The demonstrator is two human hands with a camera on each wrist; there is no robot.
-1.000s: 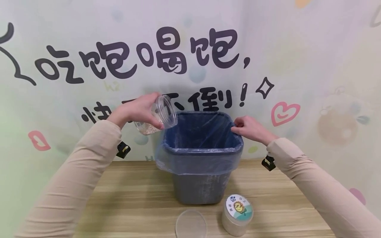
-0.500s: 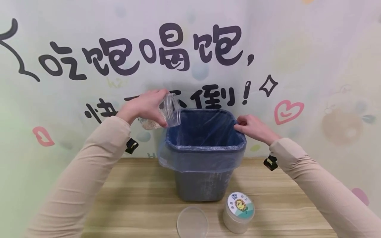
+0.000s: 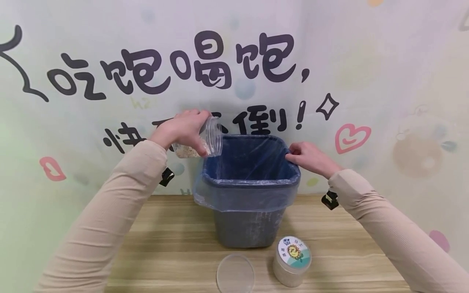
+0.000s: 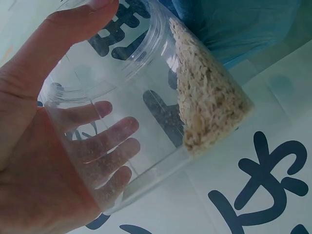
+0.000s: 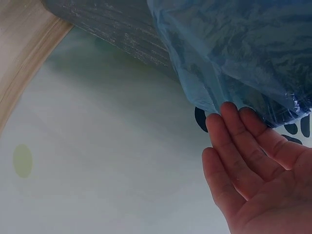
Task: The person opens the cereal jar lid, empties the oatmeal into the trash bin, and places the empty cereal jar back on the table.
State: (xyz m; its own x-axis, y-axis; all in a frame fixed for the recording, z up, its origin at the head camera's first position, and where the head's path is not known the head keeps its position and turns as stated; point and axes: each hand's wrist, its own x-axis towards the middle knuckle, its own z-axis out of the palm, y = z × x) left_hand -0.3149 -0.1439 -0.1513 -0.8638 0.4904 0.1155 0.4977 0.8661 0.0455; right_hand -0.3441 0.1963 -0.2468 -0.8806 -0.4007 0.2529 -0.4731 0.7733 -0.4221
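My left hand grips a clear plastic jar from above, thumb and fingers around its wall. The jar lies tipped, its open mouth over the left rim of a dark trash bin. Pale flaky grains lie along the jar's low side. A blue bin liner lines the bin and folds over its rim. My right hand holds the bin's right rim through the liner, thumb on top. In the right wrist view its fingers lie against the liner's outside; the thumb is hidden there.
A round translucent lid lies flat on the wooden table in front of the bin. To its right stands a small lidded tub with a sunflower label. A printed wall cloth rises close behind the bin.
My left hand has moved a little to the right, bringing the jar's mouth further over the bin's left rim. The right hand keeps its place on the right rim.
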